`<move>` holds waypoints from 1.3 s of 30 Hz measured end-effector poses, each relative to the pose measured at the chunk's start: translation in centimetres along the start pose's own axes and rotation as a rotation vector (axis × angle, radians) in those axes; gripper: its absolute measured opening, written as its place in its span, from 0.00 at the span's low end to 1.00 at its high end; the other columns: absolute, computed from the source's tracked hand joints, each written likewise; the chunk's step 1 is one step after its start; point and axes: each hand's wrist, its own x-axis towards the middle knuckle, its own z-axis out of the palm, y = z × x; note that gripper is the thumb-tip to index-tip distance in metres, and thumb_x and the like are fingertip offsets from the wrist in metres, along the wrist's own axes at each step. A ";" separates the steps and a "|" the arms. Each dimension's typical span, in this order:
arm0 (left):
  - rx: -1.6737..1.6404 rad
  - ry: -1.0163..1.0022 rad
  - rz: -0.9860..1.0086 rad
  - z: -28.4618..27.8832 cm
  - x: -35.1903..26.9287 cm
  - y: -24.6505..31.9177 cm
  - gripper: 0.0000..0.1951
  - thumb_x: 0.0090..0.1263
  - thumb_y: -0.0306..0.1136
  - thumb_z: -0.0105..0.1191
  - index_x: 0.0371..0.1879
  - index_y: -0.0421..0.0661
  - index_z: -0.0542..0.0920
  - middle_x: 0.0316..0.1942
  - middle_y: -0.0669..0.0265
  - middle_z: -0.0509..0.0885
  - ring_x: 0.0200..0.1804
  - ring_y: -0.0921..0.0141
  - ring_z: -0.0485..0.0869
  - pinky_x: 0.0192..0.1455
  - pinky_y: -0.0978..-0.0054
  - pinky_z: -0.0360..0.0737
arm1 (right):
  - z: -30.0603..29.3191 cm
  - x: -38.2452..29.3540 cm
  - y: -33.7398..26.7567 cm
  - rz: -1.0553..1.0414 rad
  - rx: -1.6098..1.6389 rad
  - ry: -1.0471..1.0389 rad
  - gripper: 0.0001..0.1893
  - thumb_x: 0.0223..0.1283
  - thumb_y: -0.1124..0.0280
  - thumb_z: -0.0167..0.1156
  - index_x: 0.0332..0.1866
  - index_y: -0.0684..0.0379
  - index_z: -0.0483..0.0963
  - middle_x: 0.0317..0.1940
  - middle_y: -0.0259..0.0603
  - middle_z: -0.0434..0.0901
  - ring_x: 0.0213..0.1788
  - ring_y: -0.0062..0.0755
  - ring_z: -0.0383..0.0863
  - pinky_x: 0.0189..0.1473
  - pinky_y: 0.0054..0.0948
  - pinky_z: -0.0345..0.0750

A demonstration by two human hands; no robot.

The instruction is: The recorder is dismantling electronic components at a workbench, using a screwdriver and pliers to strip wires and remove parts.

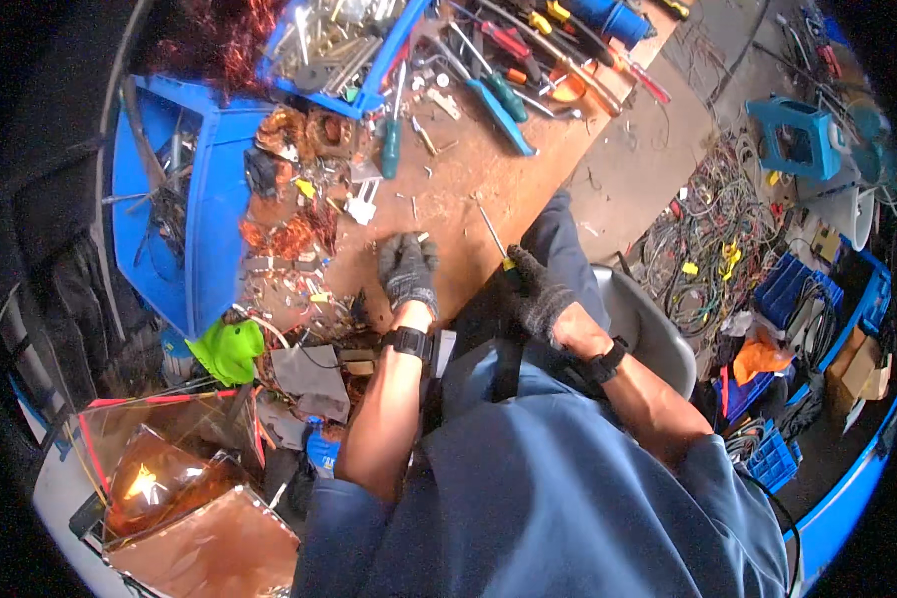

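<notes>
My left hand (408, 267), in a grey knit glove, rests low over the wooden workbench (456, 176) with its fingers curled. A small pale piece (422, 237) shows at its fingertips; what it is cannot be made out. My right hand (537, 288), also gloved, grips a screwdriver (493, 230) by its handle at the bench's right edge. The thin metal shaft points up and left, its tip apart from the left hand. Beyond the left hand lie a small screw (413, 208) and a white plastic part (362, 208).
Screwdrivers, including a teal-handled one (390, 149), and pliers (497, 112) lie at the far side. A blue bin (217, 217) and a blue tray of metal parts (370, 103) stand left. Copper scrap (288, 238) borders the work area. Tangled wires (706, 232) cover the floor right.
</notes>
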 end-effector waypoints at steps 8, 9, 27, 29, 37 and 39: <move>0.738 0.056 0.533 -0.6 -0.3 -0.1 0.13 0.79 0.38 0.45 0.43 0.40 0.78 0.41 0.63 0.83 0.39 0.72 0.80 0.43 0.72 0.78 | -0.1 -0.7 -3.3 0.362 0.161 -0.204 0.30 0.69 0.73 0.58 0.75 0.59 0.59 0.54 0.42 0.78 0.51 0.33 0.78 0.56 0.31 0.76; 0.583 0.026 0.471 -0.7 -0.2 -0.3 0.12 0.78 0.36 0.46 0.44 0.40 0.79 0.41 0.63 0.83 0.40 0.72 0.80 0.44 0.72 0.78 | 0.4 -0.7 -2.3 0.254 0.082 -0.163 0.30 0.68 0.72 0.58 0.74 0.59 0.60 0.56 0.48 0.78 0.53 0.40 0.79 0.58 0.34 0.76; 0.857 -0.117 0.267 -0.8 0.0 0.3 0.15 0.75 0.40 0.51 0.37 0.38 0.82 0.33 0.56 0.86 0.37 0.66 0.82 0.44 0.66 0.78 | 0.8 0.4 -2.4 -0.094 -0.494 -0.016 0.21 0.63 0.70 0.58 0.61 0.63 0.73 0.44 0.57 0.80 0.48 0.57 0.80 0.50 0.43 0.79; 0.832 -0.129 0.246 -2.0 1.3 -0.8 0.16 0.76 0.40 0.51 0.37 0.38 0.82 0.32 0.56 0.85 0.36 0.66 0.82 0.43 0.66 0.77 | 0.9 0.5 -2.6 -0.096 -0.531 -0.008 0.21 0.62 0.70 0.58 0.61 0.62 0.73 0.44 0.57 0.79 0.46 0.58 0.80 0.47 0.44 0.79; 0.328 -0.135 -0.134 -0.8 0.2 0.8 0.10 0.75 0.36 0.54 0.35 0.42 0.82 0.25 0.70 0.80 0.27 0.74 0.76 0.29 0.74 0.73 | 1.0 1.0 -3.0 -0.111 -0.541 -0.036 0.24 0.60 0.70 0.59 0.63 0.61 0.71 0.44 0.57 0.78 0.44 0.59 0.80 0.45 0.46 0.79; 0.402 -0.146 -0.199 -0.1 -0.6 2.0 0.09 0.75 0.35 0.54 0.35 0.44 0.82 0.23 0.74 0.78 0.26 0.76 0.74 0.27 0.78 0.71 | 1.1 1.0 -2.6 -0.106 -0.552 -0.027 0.24 0.60 0.70 0.59 0.63 0.61 0.71 0.43 0.56 0.78 0.45 0.58 0.80 0.46 0.46 0.79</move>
